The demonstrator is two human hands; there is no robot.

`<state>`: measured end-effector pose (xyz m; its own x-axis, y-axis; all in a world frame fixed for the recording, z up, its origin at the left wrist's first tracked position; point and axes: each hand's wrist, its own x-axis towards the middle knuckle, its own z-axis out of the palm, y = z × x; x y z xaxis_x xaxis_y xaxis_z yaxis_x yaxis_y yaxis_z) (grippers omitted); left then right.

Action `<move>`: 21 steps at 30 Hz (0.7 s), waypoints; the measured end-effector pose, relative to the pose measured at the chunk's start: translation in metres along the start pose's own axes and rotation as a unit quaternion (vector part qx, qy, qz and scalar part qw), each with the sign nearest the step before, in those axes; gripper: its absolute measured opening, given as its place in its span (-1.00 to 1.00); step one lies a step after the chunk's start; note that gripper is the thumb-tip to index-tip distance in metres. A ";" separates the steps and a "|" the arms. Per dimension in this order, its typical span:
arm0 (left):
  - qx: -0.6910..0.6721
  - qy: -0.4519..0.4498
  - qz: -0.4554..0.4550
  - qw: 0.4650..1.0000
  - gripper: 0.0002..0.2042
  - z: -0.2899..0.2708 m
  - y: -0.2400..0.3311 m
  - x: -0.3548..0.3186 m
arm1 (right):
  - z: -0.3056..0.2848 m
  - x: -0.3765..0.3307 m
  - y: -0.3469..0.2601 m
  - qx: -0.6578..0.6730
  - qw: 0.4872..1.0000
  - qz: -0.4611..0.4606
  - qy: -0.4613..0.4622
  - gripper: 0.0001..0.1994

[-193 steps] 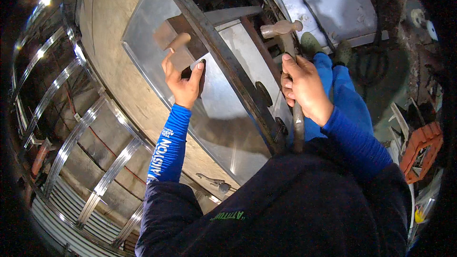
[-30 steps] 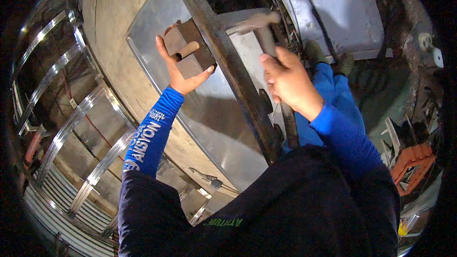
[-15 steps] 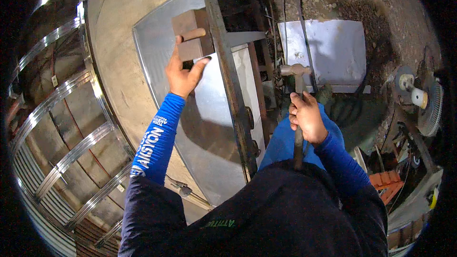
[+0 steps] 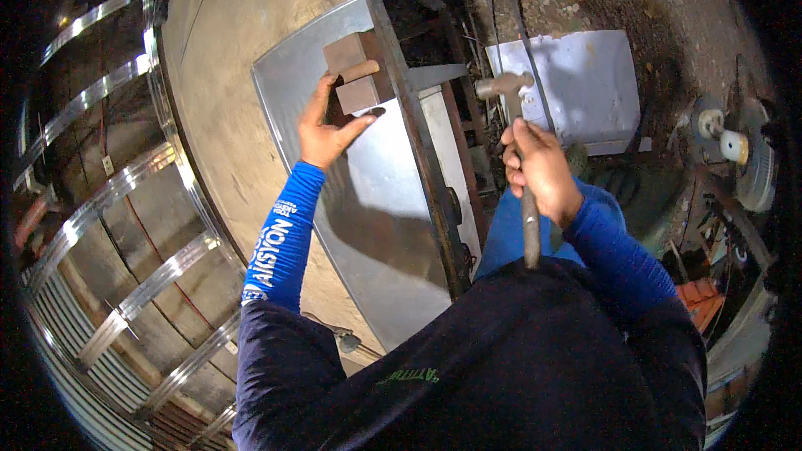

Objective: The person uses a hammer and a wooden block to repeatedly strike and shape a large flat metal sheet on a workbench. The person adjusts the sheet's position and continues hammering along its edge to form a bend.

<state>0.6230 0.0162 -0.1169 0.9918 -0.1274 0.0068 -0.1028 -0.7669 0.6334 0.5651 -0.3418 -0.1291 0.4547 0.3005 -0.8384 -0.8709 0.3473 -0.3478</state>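
My left hand [image 4: 324, 129] is beside a brown, rust-coloured block [image 4: 361, 98], with its thumb and fingers spread apart. A rounded brown bar [image 4: 357, 72] lies across the block between two square faces. The fingertips are right at the block's near side; whether they touch it I cannot tell. Beneath the block is a grey metal sheet [image 4: 376, 242] along the bench's right side. In my right hand [image 4: 543, 169] is a hammer [image 4: 506, 85], gripped around the upper handle with its metal head up and the handle end toward my body.
The tan bench top [image 4: 238, 58] extends left of the sheet, and a dark metal bar [image 4: 409, 142] runs along its right edge. Shiny metal framing [image 4: 171, 267] stands at far left. A white panel [image 4: 576, 88] lies on the ground at right, near a fan [image 4: 752, 159].
My right hand has raised the hammer slightly, and its head has tilted to the left. My left hand's fingers have drawn back a little from the block. The whole view has shifted.
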 end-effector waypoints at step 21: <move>-0.179 -0.241 -0.010 0.954 0.27 0.008 0.006 0.061 | 0.065 0.043 0.035 0.214 0.970 -0.074 0.093 -0.65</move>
<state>0.6827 -0.0018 -0.1191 0.8345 -0.4559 -0.3096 0.0336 -0.5186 0.8543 0.5670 -0.2586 -0.1501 0.4928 0.0677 -0.8675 -0.6235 0.7229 -0.2977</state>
